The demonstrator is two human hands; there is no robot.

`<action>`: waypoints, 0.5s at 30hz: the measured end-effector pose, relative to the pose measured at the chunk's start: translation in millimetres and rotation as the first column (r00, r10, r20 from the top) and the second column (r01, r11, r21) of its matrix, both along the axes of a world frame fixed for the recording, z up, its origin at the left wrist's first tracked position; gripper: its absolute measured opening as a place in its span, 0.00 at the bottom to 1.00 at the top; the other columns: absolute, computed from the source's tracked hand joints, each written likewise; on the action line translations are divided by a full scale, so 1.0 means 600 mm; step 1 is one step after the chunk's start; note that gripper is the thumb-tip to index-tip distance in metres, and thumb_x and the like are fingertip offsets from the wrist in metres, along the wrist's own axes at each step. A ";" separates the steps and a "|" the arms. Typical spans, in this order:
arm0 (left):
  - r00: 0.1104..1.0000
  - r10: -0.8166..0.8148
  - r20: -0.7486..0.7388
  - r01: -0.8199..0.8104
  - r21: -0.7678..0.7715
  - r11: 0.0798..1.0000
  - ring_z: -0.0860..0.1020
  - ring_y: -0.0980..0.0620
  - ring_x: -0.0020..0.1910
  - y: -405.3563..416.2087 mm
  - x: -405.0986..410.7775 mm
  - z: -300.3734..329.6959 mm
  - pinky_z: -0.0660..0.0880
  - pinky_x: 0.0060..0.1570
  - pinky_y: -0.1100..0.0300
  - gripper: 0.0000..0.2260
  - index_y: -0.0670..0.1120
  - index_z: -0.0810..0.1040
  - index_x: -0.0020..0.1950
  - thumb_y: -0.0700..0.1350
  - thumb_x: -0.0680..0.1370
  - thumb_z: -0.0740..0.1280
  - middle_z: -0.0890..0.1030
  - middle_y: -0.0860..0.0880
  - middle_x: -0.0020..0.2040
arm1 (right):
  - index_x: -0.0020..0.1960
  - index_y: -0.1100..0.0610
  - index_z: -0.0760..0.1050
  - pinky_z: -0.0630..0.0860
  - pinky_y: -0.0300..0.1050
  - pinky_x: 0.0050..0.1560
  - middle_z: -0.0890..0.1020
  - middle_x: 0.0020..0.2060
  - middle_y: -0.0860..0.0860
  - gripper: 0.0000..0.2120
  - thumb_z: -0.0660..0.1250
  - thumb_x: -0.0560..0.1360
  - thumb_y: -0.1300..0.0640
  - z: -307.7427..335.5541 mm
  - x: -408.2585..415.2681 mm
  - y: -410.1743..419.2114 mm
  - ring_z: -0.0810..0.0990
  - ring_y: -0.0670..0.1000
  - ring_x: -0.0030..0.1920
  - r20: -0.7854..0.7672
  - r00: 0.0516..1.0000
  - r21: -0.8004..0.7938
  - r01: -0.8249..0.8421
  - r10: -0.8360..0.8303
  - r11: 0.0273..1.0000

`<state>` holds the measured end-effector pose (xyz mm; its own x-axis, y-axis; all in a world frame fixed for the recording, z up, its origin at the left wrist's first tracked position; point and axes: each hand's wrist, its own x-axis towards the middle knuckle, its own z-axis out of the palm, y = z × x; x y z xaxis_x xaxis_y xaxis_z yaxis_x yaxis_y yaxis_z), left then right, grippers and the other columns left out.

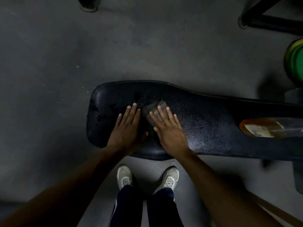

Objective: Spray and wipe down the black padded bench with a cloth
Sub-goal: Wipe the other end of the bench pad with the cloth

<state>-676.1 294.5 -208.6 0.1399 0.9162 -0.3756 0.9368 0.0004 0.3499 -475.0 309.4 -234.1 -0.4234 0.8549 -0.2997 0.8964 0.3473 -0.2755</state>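
Observation:
The black padded bench [205,122] runs from the middle of the view to the right edge, with wet dark patches near its left end. A grey folded cloth [150,109] lies on the pad. My right hand [168,128] presses flat on the cloth with its fingers spread over it. My left hand [127,126] rests flat on the pad just left of the cloth, fingers apart, holding nothing. A clear spray bottle with amber liquid and a label [262,127] lies on its side on the bench at the right.
Grey concrete floor [57,71] surrounds the bench. Green weight plates [295,63] stand at the right edge. A black metal frame [270,22] is at the top right. My two feet in pale shoes [147,177] stand by the bench's near side.

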 end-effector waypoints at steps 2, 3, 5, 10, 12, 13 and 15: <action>1.000 0.012 -0.014 -0.011 0.040 0.999 0.38 0.50 0.81 0.005 -0.035 0.005 0.43 0.79 0.48 0.41 0.46 0.45 0.82 0.61 0.78 0.62 0.40 0.48 0.82 | 0.86 0.41 0.48 0.49 0.59 0.85 0.48 0.87 0.48 0.29 0.53 0.88 0.47 0.003 0.031 -0.027 0.44 0.57 0.87 0.049 0.998 -0.006 0.044 -0.044 0.999; 1.000 0.026 -0.017 -0.025 0.046 0.999 0.39 0.50 0.81 0.009 -0.054 0.006 0.43 0.79 0.49 0.41 0.46 0.45 0.82 0.61 0.78 0.62 0.40 0.48 0.82 | 0.86 0.40 0.47 0.49 0.59 0.85 0.47 0.87 0.47 0.29 0.53 0.88 0.46 0.005 0.044 -0.029 0.43 0.56 0.86 0.069 0.993 -0.016 0.096 -0.095 0.995; 0.997 0.063 -0.033 -0.061 0.057 0.997 0.40 0.50 0.81 0.016 -0.092 0.003 0.43 0.78 0.49 0.42 0.46 0.45 0.82 0.61 0.78 0.63 0.41 0.48 0.83 | 0.86 0.40 0.48 0.49 0.60 0.85 0.46 0.87 0.48 0.28 0.52 0.88 0.46 0.010 0.056 -0.010 0.43 0.57 0.86 0.066 0.970 -0.045 0.236 -0.233 0.971; 0.982 0.173 -0.079 -0.170 0.041 0.985 0.42 0.47 0.81 0.020 -0.169 -0.013 0.44 0.78 0.46 0.42 0.44 0.46 0.82 0.60 0.78 0.64 0.43 0.46 0.83 | 0.86 0.44 0.51 0.49 0.63 0.85 0.46 0.87 0.50 0.27 0.50 0.89 0.46 0.015 -0.029 0.103 0.42 0.61 0.87 -0.045 0.840 -0.092 0.536 -0.541 0.839; 0.976 0.204 -0.082 -0.204 0.010 0.979 0.42 0.45 0.81 0.015 -0.187 -0.019 0.44 0.78 0.45 0.41 0.44 0.45 0.82 0.61 0.78 0.63 0.41 0.45 0.82 | 0.86 0.44 0.51 0.48 0.63 0.85 0.47 0.87 0.51 0.27 0.50 0.89 0.46 0.014 -0.098 0.128 0.42 0.62 0.86 -0.071 0.870 -0.088 0.482 -0.488 0.872; 0.973 0.216 -0.077 -0.217 -0.004 0.976 0.42 0.44 0.81 0.012 -0.193 -0.021 0.44 0.78 0.44 0.41 0.44 0.45 0.82 0.61 0.79 0.62 0.41 0.45 0.82 | 0.86 0.45 0.52 0.48 0.63 0.84 0.48 0.87 0.51 0.27 0.51 0.89 0.46 0.013 -0.133 0.129 0.43 0.62 0.86 -0.082 0.906 -0.070 0.411 -0.416 0.909; 0.971 0.235 -0.045 -0.236 -0.026 0.971 0.43 0.43 0.81 0.004 -0.198 -0.024 0.45 0.78 0.44 0.42 0.45 0.44 0.82 0.60 0.78 0.63 0.42 0.44 0.82 | 0.86 0.45 0.52 0.47 0.61 0.84 0.49 0.87 0.52 0.27 0.52 0.89 0.47 0.008 -0.187 0.110 0.44 0.62 0.86 -0.073 0.969 -0.038 0.235 -0.237 0.971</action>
<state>-794.8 296.8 -223.2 -0.0943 0.9093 -0.4053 0.9226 0.2328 0.3075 -587.5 375.4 -229.3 -0.2328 0.9251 -0.3001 0.9281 0.1191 -0.3529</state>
